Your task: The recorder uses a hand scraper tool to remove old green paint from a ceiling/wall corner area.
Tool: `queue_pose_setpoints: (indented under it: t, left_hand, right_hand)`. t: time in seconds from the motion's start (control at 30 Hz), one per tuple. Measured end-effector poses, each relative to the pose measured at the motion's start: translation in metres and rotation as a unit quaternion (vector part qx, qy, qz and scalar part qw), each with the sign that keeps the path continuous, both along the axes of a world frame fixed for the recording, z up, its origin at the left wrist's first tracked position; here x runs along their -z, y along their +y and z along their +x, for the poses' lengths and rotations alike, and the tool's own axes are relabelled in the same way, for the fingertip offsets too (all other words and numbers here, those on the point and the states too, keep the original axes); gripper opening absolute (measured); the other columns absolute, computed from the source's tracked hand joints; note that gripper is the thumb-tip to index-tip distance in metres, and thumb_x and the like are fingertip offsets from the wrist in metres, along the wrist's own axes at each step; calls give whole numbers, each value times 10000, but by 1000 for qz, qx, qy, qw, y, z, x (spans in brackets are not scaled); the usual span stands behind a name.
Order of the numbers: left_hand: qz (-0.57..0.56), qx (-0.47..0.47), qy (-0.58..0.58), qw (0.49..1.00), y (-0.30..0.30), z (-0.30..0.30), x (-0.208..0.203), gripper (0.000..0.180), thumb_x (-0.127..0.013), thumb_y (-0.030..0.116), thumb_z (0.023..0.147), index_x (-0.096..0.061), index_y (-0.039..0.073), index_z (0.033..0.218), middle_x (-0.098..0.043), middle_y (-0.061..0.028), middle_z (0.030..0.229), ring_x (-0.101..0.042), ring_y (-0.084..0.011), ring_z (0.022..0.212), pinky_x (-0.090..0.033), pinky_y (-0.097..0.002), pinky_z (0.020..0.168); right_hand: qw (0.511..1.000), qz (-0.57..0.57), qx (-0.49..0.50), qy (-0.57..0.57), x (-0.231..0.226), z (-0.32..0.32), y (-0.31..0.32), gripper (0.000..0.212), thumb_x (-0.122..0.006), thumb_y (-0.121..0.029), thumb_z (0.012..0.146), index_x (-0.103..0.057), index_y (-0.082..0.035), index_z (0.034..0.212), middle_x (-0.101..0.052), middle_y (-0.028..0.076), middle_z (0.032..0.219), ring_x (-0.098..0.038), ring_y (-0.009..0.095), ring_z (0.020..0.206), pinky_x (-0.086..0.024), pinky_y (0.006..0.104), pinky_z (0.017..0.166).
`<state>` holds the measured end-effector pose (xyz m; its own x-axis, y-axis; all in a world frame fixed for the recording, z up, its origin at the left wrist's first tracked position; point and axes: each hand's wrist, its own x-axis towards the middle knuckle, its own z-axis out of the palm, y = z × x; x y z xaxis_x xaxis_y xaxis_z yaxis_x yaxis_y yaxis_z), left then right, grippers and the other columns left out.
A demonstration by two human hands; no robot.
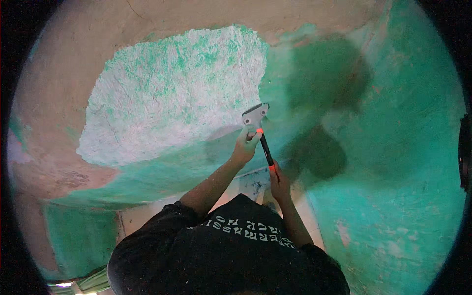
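A long-handled wall scraper [254, 116] has a wide grey head and a black shaft with orange bands. Its blade end lies at the lower right border of a large pale patch [162, 108], where flecks of green paint show on the wall. Just below the head, my left hand [244, 147] is closed around the upper handle. My right hand [280, 187] grips the lower end by the orange band. Whether the blade presses on the wall I cannot tell.
Green painted wall [403, 162] spreads to the right, with two dark shadows on it. Bare brown plaster [64, 78] borders the patch above and at left. Pale floor [152, 214] shows below the wall. Green striped cloth [93, 283] is at the lower left.
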<state>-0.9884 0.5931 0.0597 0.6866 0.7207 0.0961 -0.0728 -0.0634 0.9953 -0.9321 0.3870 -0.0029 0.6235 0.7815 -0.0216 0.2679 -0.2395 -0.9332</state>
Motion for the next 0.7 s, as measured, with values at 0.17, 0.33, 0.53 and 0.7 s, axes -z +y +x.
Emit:
queue_pose_setpoints:
  t: [0.17, 0.33, 0.53, 0.7]
  left_hand:
    - [22, 4, -19, 1000, 4, 1, -6, 334, -682, 170, 1027, -552, 27, 1299, -656, -11, 923, -576, -87, 889, -473, -290, 827]
    - [-53, -27, 4, 998, 1, -2, -1, 315, -670, 147, 1033, -548, -1, 1282, -640, 11, 906, -554, -71, 856, -452, -265, 794]
    - [-35, 15, 49, 998, 7, -5, -3, 290, -661, 153, 1042, -553, -2, 1262, -632, 8, 896, -549, -66, 846, -445, -263, 775]
    - [-83, -18, 10, 996, -6, -20, -12, 277, -650, 182, 1049, -559, 23, 1256, -603, 34, 866, -507, -56, 783, -411, -261, 693]
  right_hand:
    - [1000, 17, 14, 17, -9, -1, 2, 573, -471, -396, 1115, -428, -86, 1595, -656, 261, 1346, -660, 359, 1215, -515, 443, 997]
    - [1000, 0, 1, 13, -23, -4, 5, 553, -474, -388, 1116, -454, -89, 1581, -667, 242, 1335, -665, 345, 1205, -522, 439, 989]
    - [991, 84, 37, -100, 14, -10, 3, 539, -482, -356, 1118, -455, -79, 1579, -707, 229, 1172, -707, 304, 1025, -551, 438, 865]
    - [996, 23, 13, -90, 5, -22, -1, 519, -507, -298, 1108, -458, -71, 1572, -713, 220, 975, -711, 287, 828, -548, 437, 725]
